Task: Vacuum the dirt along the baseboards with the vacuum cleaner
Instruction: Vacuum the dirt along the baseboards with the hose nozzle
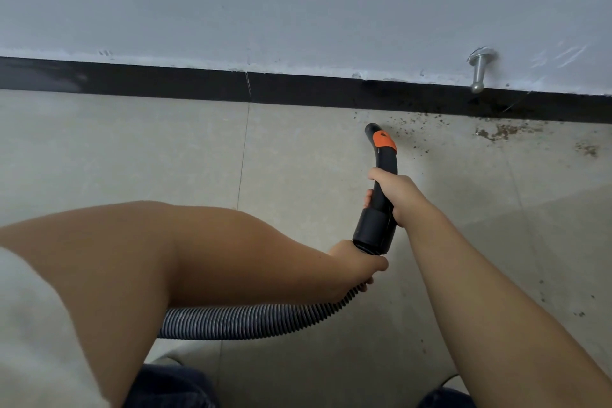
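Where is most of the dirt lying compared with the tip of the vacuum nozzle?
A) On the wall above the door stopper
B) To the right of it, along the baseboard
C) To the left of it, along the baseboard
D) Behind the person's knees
B: the dark crumbs of dirt are scattered on the floor to the right of the nozzle, close to the black baseboard, while the floor on the left looks clean.

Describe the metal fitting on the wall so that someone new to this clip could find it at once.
Follow the black baseboard to the right, past the vacuum nozzle. Just above its top edge, a silver doorstop sticks out from the pale wall. It is the only shiny metal thing there, with scattered dirt on the floor below it.
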Action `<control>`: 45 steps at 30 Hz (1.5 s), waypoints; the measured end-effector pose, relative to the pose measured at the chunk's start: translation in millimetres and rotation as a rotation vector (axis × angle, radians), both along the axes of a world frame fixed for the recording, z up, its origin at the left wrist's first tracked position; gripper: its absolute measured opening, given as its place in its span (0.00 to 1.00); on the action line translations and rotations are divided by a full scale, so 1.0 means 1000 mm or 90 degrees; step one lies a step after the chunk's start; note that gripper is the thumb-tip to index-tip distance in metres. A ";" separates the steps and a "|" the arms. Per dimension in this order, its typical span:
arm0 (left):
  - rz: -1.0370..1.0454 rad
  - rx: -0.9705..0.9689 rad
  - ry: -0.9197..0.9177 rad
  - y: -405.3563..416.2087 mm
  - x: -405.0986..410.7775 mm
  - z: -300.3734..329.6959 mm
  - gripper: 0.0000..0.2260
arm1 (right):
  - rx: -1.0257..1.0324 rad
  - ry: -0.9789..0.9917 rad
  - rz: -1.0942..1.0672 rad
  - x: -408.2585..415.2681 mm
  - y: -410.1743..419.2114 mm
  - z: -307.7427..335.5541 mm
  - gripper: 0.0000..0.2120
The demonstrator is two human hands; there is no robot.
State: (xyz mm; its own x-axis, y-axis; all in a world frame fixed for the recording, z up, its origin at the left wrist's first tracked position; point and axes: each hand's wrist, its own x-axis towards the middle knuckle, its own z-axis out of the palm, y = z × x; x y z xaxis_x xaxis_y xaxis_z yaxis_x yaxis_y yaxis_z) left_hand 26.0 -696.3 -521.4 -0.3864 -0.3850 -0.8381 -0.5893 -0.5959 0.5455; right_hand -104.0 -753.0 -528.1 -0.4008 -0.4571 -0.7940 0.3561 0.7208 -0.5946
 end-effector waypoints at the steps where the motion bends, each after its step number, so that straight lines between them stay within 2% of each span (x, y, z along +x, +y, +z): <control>1: 0.003 0.000 -0.002 0.000 -0.001 -0.001 0.11 | 0.000 -0.002 0.004 0.000 -0.001 0.000 0.09; 19: 0.047 -0.022 -0.010 -0.023 -0.006 -0.016 0.11 | -0.006 0.029 0.075 0.003 -0.034 -0.001 0.08; 28: -0.017 -0.018 0.007 -0.031 -0.012 -0.014 0.11 | -0.017 0.034 -0.044 -0.013 -0.024 -0.002 0.06; 38: -0.005 0.006 -0.003 -0.007 -0.006 -0.004 0.11 | 0.004 0.004 0.047 -0.001 -0.011 0.002 0.08; 45: -0.083 0.017 -0.025 0.022 0.005 -0.001 0.16 | 0.017 0.001 -0.045 0.002 0.037 -0.001 0.09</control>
State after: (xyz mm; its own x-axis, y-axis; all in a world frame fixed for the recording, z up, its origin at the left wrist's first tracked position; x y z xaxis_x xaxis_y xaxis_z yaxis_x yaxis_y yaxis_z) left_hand 30.7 -674.3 -521.9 -0.3984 -0.3109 -0.8629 -0.6838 -0.5264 0.5053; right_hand -101.6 -716.2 -529.5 -0.4320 -0.4060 -0.8053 0.4057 0.7099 -0.5757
